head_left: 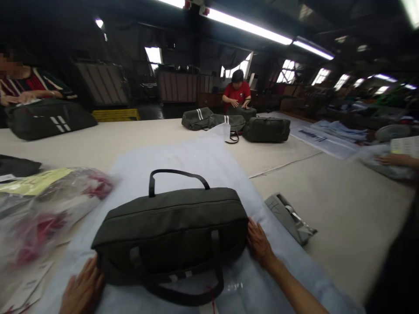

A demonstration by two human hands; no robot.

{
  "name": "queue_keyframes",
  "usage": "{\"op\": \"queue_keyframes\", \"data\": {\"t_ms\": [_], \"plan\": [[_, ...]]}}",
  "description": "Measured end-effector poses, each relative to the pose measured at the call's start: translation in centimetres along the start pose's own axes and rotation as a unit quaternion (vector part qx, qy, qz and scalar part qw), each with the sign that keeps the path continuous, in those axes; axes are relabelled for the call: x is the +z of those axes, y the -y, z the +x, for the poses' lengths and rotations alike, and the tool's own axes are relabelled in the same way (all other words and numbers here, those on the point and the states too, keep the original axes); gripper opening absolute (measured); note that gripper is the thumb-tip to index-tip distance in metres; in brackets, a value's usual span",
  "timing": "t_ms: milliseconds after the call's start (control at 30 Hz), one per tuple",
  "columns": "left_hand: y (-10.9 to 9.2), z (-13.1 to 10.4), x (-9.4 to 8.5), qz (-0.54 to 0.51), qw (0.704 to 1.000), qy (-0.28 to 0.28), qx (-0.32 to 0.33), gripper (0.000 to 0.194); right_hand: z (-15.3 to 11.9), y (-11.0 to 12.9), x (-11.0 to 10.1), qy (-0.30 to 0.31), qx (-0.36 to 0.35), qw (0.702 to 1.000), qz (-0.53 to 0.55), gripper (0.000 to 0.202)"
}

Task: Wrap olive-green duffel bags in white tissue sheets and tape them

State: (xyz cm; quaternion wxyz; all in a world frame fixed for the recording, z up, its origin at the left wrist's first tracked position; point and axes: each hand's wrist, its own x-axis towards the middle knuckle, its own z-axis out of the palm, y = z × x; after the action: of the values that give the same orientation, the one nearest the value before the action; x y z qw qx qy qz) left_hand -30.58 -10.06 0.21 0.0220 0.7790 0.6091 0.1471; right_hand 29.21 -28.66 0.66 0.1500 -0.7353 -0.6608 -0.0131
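Note:
A dark green duffel bag [176, 222] lies in front of me on a pale blue plastic sheet [203, 161]. One handle stands up at its far side; the other droops over the near side, by a red string and a tag. My left hand [83, 285] rests against the bag's left end, fingers stretched out. At the right end, my right hand [260, 242] touches the bag with fingers extended. Neither hand is wrapped round anything.
Clear bags with red contents [59, 209] and white tags [28, 285] lie left. A grey tape dispenser-like tool [291, 218] sits right. Further off are more duffel bags [266, 129] and a person in red [236, 92]. Other people stand at the left and right edges.

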Motion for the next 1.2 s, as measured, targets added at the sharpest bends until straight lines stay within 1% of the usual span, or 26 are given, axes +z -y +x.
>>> {"op": "queue_keyframes", "data": {"t_ms": [67,100,133,200,233,267,300,333,367,400,467,533,600,667,700,767,800,833,867,900,933,1000,1067,1133,1167,1200], "plan": [[-0.5,0.3,-1.5,-0.025,0.999,-0.005,-0.025,0.055,0.4,-0.4,-1.3,0.007,0.028,0.997,0.074,0.043],[-1.1,0.2,-2.6,-0.040,0.998,-0.030,-0.036,0.054,0.9,-0.5,-2.5,0.001,0.056,0.992,0.114,0.042],[-1.8,0.0,-3.9,-0.053,0.995,-0.071,-0.038,0.053,1.9,-0.4,-4.1,-0.013,0.095,0.984,0.150,0.042],[-3.9,-1.1,-6.5,-0.086,0.980,-0.180,-0.028,0.050,4.9,0.3,-8.1,-0.061,0.187,0.960,0.200,0.046],[-5.2,-1.9,-7.7,-0.104,0.969,-0.221,-0.034,0.047,7.0,1.1,-10.1,-0.079,0.221,0.949,0.210,0.048],[-6.6,-2.8,-8.7,-0.130,0.960,-0.245,-0.044,0.041,9.4,2.1,-12.0,-0.085,0.236,0.942,0.224,0.048],[-8.2,-3.8,-9.5,-0.163,0.954,-0.247,-0.053,0.035,11.9,3.3,-13.6,-0.081,0.231,0.937,0.249,0.048],[-9.9,-4.8,-10.0,-0.207,0.949,-0.228,-0.062,0.028,14.4,4.8,-14.9,-0.064,0.223,0.931,0.281,0.048],[-11.7,-5.7,-10.3,-0.261,0.945,-0.187,-0.064,0.024,16.7,6.3,-15.8,-0.016,0.221,0.924,0.312,0.048],[-13.4,-6.6,-10.3,-0.319,0.937,-0.127,-0.060,0.022,18.8,7.9,-16.5,0.041,0.216,0.915,0.339,0.047],[-16.9,-7.9,-10.0,-0.424,0.905,0.022,-0.039,0.023,21.9,11.0,-17.4,0.122,0.204,0.899,0.368,0.048],[-20.1,-8.6,-9.4,-0.489,0.858,0.155,-0.013,0.028,23.6,13.7,-18.2,0.158,0.191,0.890,0.384,0.054],[-22.8,-8.9,-8.6,-0.521,0.815,0.253,0.009,0.038,24.0,15.7,-19.3,0.164,0.167,0.880,0.413,0.060],[-25.1,-9.1,-7.6,-0.535,0.779,0.327,0.017,0.057,23.2,17.2,-20.7,0.157,0.120,0.879,0.434,0.063],[-26.1,-9.2,-7.0,-0.543,0.759,0.358,0.015,0.067,22.3,17.9,-21.3,0.139,0.093,0.891,0.422,0.064],[-28.0,-9.4,-5.7,-0.573,0.712,0.405,0.013,0.084,19.7,19.1,-22.2,0.066,0.020,0.937,0.343,0.059],[-28.8,-9.5,-5.1,-0.599,0.683,0.419,0.011,0.090,17.9,19.6,-22.4,0.021,-0.024,0.957,0.289,0.053],[-29.6,-9.7,-4.6,-0.627,0.650,0.429,0.011,0.096,16.0,20.0,-22.4,-0.013,-0.070,0.967,0.243,0.045],[-30.3,-9.9,-4.2,-0.652,0.620,0.437,0.009,0.098,13.9,20.3,-22.3,-0.026,-0.118,0.970,0.212,0.037],[-30.8,-10.1,-3.9,-0.666,0.597,0.448,0.007,0.097,11.8,20.4,-22.2,-0.008,-0.164,0.967,0.195,0.033],[-31.1,-10.4,-3.8,-0.667,0.585,0.461,0.011,0.091,9.8,20.6,-22.2,0.031,-0.205,0.961,0.181,0.036],[-31.1,-10.8,-4.0,-0.648,0.591,0.479,0.036,0.066,6.4,20.9,-22.4,0.127,-0.274,0.945,0.125,0.049],[-30.1,-11.1,-5.0,-0.621,0.619,0.476,0.071,0.042,4.0,21.4,-23.2,0.207,-0.307,0.927,0.063,0.063],[-28.2,-11.0,-6.9,-0.600,0.637,0.477,0.080,0.034,2.6,22.2,-24.1,0.273,-0.309,0.911,0.028,0.074],[-27.1,-10.8,-8.2,-0.597,0.637,0.483,0.069,0.034,2.1,22.5,-24.3,0.302,-0.306,0.903,0.025,0.076],[-26.0,-10.4,-9.7,-0.600,0.630,0.490,0.055,0.040,1.7,22.8,-24.3,0.325,-0.305,0.895,0.029,0.076]]}}
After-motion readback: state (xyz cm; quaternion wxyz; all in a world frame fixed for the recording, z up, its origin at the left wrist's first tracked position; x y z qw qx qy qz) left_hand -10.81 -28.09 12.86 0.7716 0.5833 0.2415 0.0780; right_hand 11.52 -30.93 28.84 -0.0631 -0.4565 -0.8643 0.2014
